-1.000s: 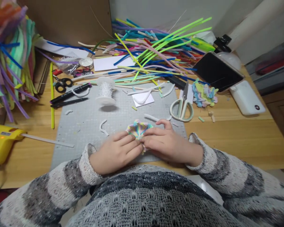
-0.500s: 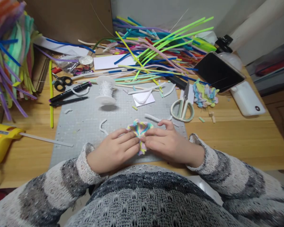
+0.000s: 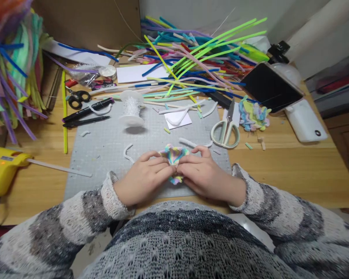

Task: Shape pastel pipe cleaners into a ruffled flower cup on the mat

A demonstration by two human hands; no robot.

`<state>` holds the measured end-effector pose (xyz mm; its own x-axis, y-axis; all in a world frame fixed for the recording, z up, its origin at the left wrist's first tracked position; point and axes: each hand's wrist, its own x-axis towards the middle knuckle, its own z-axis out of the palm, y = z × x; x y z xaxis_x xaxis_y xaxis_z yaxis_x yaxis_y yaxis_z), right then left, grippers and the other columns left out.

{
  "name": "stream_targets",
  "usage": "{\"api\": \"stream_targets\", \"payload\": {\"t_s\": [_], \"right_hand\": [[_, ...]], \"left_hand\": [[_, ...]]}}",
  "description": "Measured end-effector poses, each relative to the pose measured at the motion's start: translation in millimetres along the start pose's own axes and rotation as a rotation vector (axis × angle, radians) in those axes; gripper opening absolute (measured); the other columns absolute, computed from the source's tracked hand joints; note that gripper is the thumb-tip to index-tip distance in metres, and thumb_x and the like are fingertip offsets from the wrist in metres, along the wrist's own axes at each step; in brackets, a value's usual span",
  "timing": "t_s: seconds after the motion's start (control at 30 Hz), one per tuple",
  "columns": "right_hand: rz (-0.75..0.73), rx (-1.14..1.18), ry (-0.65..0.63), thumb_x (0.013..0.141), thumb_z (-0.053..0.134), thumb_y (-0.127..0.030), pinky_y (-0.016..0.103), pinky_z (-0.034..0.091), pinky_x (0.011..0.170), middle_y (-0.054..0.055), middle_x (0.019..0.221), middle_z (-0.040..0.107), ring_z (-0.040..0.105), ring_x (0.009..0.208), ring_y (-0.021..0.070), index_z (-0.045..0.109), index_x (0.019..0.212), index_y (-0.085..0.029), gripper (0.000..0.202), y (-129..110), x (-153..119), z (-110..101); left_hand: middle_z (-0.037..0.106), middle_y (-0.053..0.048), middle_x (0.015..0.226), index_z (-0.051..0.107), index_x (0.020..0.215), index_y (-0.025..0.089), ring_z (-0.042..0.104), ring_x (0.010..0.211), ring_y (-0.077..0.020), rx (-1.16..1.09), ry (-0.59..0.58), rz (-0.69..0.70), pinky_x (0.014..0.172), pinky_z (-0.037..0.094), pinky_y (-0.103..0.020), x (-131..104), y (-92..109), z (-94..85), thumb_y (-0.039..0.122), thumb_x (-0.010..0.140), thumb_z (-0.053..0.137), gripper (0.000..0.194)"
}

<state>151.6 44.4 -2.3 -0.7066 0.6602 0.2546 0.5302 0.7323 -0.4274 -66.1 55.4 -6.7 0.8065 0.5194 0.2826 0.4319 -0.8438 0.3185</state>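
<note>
A pastel pipe-cleaner flower [image 3: 174,151] with ruffled pink, yellow, blue and purple edges is held low over the near part of the grey cutting mat [image 3: 95,166]. My left hand [image 3: 147,176] grips its left side, fingers bent inward. From the other side, my right hand [image 3: 208,174] pinches it near the middle. Both sets of fingertips almost meet and cover the flower's centre. White pipe-cleaner pieces lie close by: a curved one [image 3: 128,153] beyond my left hand and another [image 3: 189,142] beyond my right.
White-handled scissors [image 3: 227,133] and a second pastel fuzzy piece [image 3: 253,112] lie right. A clear-thread spool [image 3: 130,110] stands on the mat. At left are a yellow glue gun [image 3: 7,170], markers [image 3: 87,110] and black scissors [image 3: 78,99]. Pipe cleaners [image 3: 189,58] heap at the back.
My fingers have closed further over the flower, and its sides are drawn inward, so less of it shows. The view has shifted slightly; the other things stay put.
</note>
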Motion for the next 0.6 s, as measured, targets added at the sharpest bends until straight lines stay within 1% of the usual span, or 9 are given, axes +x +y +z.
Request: {"api": "stream_targets", "payload": {"t_s": [0.13,0.2,0.33,0.43,0.6], "right_hand": [[0.029,0.034,0.026,0.083,0.045,-0.007,0.037,0.025,0.092,-0.001,0.083,0.069,0.06,0.082,0.0136,0.054,0.083,-0.019,0.014,0,1,2],[0.035,0.04,0.024,0.082,0.047,-0.008,0.038,0.024,0.092,-0.001,0.083,0.069,0.06,0.082,0.0139,0.055,0.083,-0.019,0.013,2,1,1],[-0.007,0.048,-0.02,0.088,0.049,-0.014,0.039,0.02,0.096,-0.003,0.085,0.07,0.061,0.09,0.0134,0.055,0.083,-0.021,0.011,8,1,-1],[-0.054,0.031,-0.025,0.092,0.048,-0.016,0.04,0.017,0.097,-0.005,0.088,0.071,0.06,0.097,0.0126,0.056,0.084,-0.023,0.013,9,-1,-2],[-0.029,0.043,0.025,0.09,0.051,-0.017,0.038,0.02,0.092,-0.003,0.089,0.071,0.061,0.097,0.0134,0.056,0.089,-0.021,0.007,3,-5,1]], "left_hand": [[0.07,-0.003,0.09,0.057,0.093,0.017,0.063,0.086,-0.0145,-0.011,0.029,-0.031,0.094,0.035,-0.033,2,-1,2.3,0.015,0.092,0.044,0.013],[0.07,-0.002,0.09,0.057,0.095,0.018,0.063,0.087,-0.0146,-0.014,0.038,-0.016,0.094,0.035,-0.033,1,-4,2.6,0.014,0.091,0.045,0.013],[0.07,0.001,0.094,0.056,0.102,0.021,0.061,0.095,-0.0158,-0.051,0.025,0.041,0.096,0.033,-0.034,1,-11,1.8,0.014,0.088,0.05,0.017],[0.07,0.002,0.093,0.056,0.101,0.022,0.06,0.095,-0.016,-0.082,-0.003,0.05,0.095,0.033,-0.035,-1,-14,1.0,0.015,0.089,0.051,0.015],[0.07,0.002,0.091,0.058,0.096,0.022,0.061,0.092,-0.0147,-0.118,0.008,0.011,0.094,0.033,-0.034,-1,-12,0.1,0.015,0.088,0.05,0.013]]}}
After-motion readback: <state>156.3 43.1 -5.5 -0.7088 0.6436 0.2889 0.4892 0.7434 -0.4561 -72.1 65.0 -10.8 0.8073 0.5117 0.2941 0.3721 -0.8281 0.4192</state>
